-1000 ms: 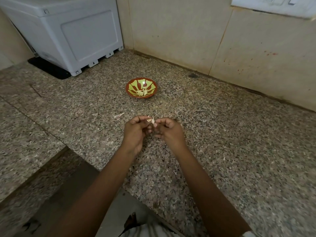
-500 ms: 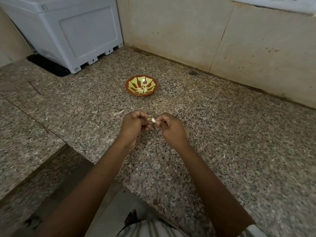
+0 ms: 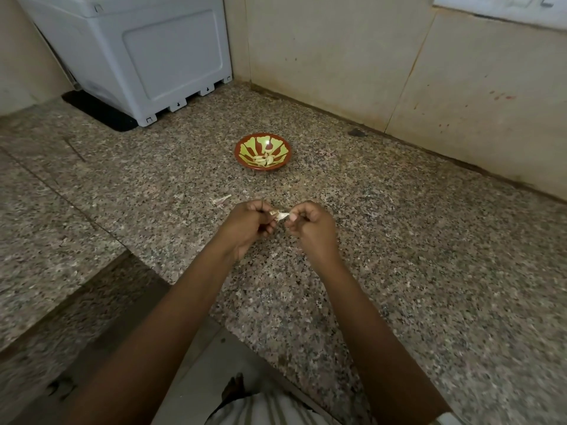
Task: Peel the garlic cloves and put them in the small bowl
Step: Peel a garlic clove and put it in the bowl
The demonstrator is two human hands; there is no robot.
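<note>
I'm mid-peel: my left hand (image 3: 245,223) and right hand (image 3: 310,227) both pinch the garlic clove (image 3: 280,215) between them. Next, strip the skin and drop it into the small bowl (image 3: 263,152) at twelve o'clock.

No legible text, no labels, no brands, no numbers, no signs

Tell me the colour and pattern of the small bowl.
The small bowl is red-brown with yellow-green shapes radiating from its centre, seen in the head view.
</note>
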